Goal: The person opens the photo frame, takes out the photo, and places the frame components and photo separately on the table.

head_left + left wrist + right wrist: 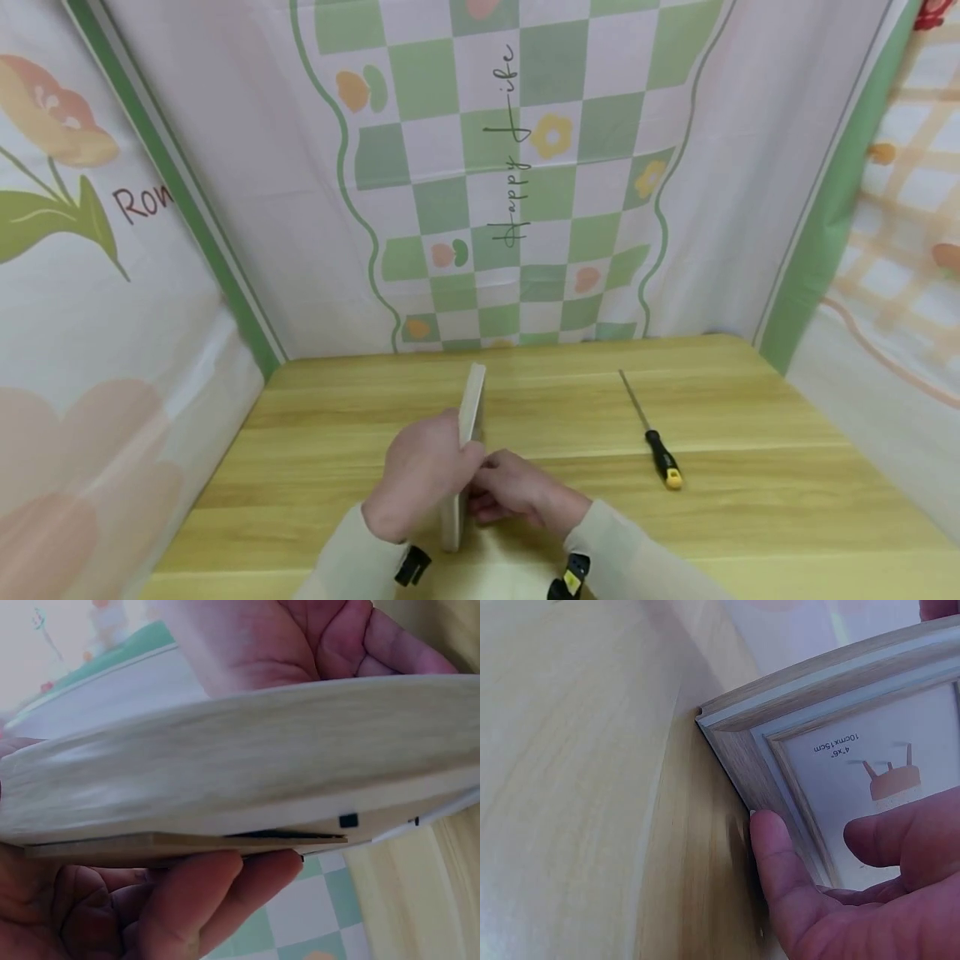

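A picture frame [471,408] with whitish wood-grain moulding stands on edge on the table, seen nearly edge-on in the head view. My left hand [427,467] grips it, thumb over the near edge and fingers [195,889] against its back, by a thin brown panel [97,847]. On the front side is my right hand [517,487]. In the right wrist view one of its fingertips [769,829] touches the frame's lower edge, and the thumb stands apart over the front. The insert [840,772] shows a stool picture and "4x6" size print.
A screwdriver [660,454] with a black and yellow handle lies at the right of the wooden table [337,400]. Patterned curtains [487,183] hang behind the table and at both sides.
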Available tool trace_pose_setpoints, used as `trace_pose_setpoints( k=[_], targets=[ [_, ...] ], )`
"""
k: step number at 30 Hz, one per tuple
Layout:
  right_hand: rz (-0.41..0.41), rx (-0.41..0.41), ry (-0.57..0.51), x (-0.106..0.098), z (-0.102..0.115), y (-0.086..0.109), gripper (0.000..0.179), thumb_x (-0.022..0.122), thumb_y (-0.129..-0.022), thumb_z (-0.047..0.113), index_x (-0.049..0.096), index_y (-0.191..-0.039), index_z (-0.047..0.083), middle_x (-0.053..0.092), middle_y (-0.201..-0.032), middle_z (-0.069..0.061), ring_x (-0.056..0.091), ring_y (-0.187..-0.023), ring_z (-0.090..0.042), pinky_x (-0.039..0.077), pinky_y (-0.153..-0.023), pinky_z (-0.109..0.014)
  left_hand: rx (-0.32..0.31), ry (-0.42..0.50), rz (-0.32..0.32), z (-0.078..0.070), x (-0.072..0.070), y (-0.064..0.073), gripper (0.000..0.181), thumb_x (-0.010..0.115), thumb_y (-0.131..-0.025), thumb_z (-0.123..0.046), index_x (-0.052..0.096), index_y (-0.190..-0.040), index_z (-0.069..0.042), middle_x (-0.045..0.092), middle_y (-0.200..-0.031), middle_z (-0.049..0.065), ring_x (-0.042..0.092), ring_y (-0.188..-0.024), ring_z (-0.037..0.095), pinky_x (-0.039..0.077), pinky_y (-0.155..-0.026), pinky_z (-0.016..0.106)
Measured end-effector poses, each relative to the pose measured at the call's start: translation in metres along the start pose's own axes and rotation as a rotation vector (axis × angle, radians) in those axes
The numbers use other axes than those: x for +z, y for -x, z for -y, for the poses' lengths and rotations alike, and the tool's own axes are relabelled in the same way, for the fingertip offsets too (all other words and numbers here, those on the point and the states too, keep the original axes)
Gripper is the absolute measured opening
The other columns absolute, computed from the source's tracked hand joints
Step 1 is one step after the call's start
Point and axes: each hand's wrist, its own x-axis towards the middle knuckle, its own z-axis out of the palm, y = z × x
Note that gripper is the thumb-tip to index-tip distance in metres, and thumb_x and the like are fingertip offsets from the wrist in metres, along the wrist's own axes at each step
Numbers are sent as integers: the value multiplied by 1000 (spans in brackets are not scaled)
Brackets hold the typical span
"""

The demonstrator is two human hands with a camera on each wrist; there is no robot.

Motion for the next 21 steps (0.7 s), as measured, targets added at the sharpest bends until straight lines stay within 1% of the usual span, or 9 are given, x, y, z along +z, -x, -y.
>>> trace_pose_setpoints(
  k=[4, 7, 10, 12, 15, 18, 21],
  targets=[
    [17, 13, -27, -3, 0, 0, 22, 56, -103, 16, 67, -105, -3, 62, -79, -4, 61, -68, -11, 59, -64, -23, -1, 60, -2, 5, -1, 1, 13, 61, -88, -26, 62, -90, -13, 64, -76, -1, 58, -64, 15, 47, -56, 33],
    [29, 18, -20, -7, 1, 3, 25, 54, -104, 13, 65, -113, -7, 63, -81, -4, 61, -69, -11, 59, -65, -23, 5, 100, -14, 8, -1, 0, 16, 59, -90, -26, 66, -94, -13, 67, -81, -1, 61, -68, 14, 51, -60, 34],
    [23, 14, 9, -10, 2, 6, 29, 52, -104, 12, 63, -120, -9, 62, -85, -5, 61, -72, -14, 59, -66, -25, 3, 152, -24, 12, 0, 0, 21, 58, -92, -27, 68, -102, -11, 70, -86, 1, 64, -70, 14, 53, -60, 33],
    [12, 8, 33, -12, 2, 8, 29, 53, -103, 11, 62, -122, -9, 62, -87, -6, 61, -74, -15, 59, -66, -27, -6, 204, -27, 16, 1, 0, 27, 57, -93, -27, 69, -109, -9, 72, -90, 4, 65, -71, 15, 55, -59, 31],
    [-4, -3, 70, -16, 2, 11, 29, 55, -101, 12, 62, -120, -9, 65, -89, -7, 63, -77, -17, 59, -67, -29, -29, 285, -30, 21, 3, -1, 34, 56, -92, -27, 69, -117, -8, 74, -96, 7, 67, -73, 16, 56, -56, 29],
    [-33, -10, 115, -21, 3, 13, 29, 58, -100, 13, 62, -119, -9, 69, -92, -10, 66, -79, -19, 60, -67, -31, -65, 389, -14, 25, 5, -1, 42, 55, -93, -26, 68, -127, -7, 75, -101, 10, 70, -74, 17, 58, -57, 30],
    [-67, -10, 156, -27, 5, 16, 32, 60, -101, 15, 59, -122, -9, 71, -95, -12, 70, -80, -21, 62, -70, -36, -103, 527, 21, 30, 8, -1, 49, 54, -95, -25, 62, -139, -5, 74, -106, 13, 72, -78, 19, 61, -61, 33]
  ],
)
